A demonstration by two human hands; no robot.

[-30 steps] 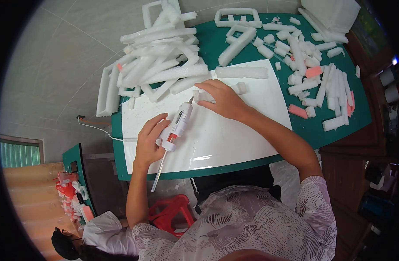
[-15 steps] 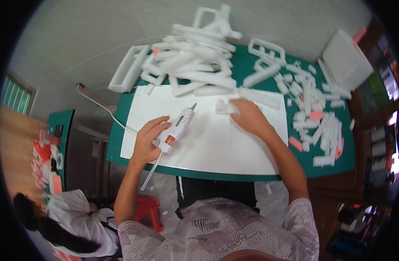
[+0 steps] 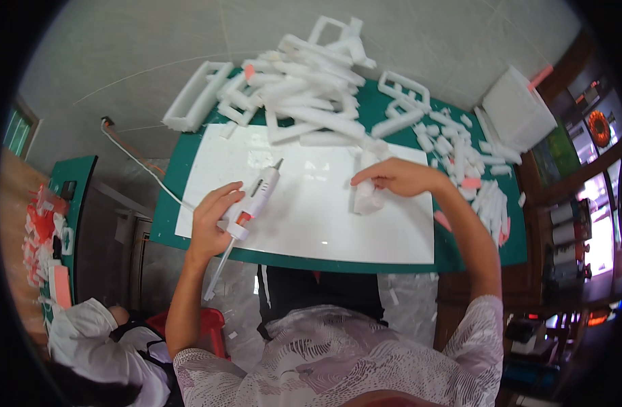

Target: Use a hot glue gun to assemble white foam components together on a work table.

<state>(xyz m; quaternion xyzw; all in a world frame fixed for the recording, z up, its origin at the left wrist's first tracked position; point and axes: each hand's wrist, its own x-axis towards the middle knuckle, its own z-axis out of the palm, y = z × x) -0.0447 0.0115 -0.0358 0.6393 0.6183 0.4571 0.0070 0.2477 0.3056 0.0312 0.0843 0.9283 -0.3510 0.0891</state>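
The left hand (image 3: 212, 220) is gripping a glue gun (image 3: 253, 201) (nozzle aimed across the white board (image 3: 311, 224)), while the right hand (image 3: 392, 178) is pinching a foam piece (image 3: 366, 198) upright on the counter (image 3: 168, 217), steadying it.

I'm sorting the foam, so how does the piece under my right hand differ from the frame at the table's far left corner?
The foam block is small, solid, on the white board; the foam frame is long, hollow, overhanging the table edge. Both are white.
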